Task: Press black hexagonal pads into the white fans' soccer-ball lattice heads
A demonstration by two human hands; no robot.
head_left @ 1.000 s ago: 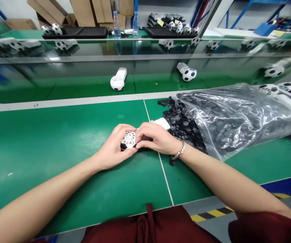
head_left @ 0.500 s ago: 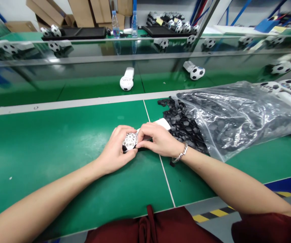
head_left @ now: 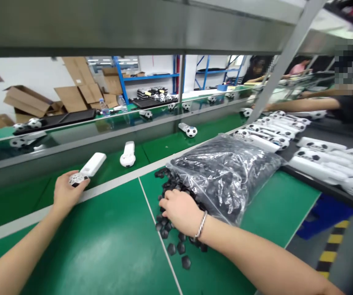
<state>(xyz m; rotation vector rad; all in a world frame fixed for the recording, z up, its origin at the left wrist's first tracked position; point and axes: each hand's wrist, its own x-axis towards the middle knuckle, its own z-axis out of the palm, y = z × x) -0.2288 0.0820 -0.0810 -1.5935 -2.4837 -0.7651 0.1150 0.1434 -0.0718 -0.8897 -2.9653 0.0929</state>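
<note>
Fingers [head_left: 63,178] of the left hand [head_left: 66,194] pinch the fan [head_left: 93,164] only by its ball end, left of the bag [head_left: 225,172], might slip

- A green tabletop [head_left: 102,246] with a white seam runs beneath a grey metal shelf [head_left: 133,24].
- Cardboard boxes [head_left: 29,100] lean against a white wall [head_left: 26,73].
- Blue racks [head_left: 152,76] stand behind; yellow-black tape [head_left: 335,239] marks the floor [head_left: 305,262].

No text, brand or number can be read here: the boxes [head_left: 26,100] look blank, labels on the bottles [head_left: 104,108] are too small and blurred, and the fan [head_left: 92,165] seems unmarked.
</note>
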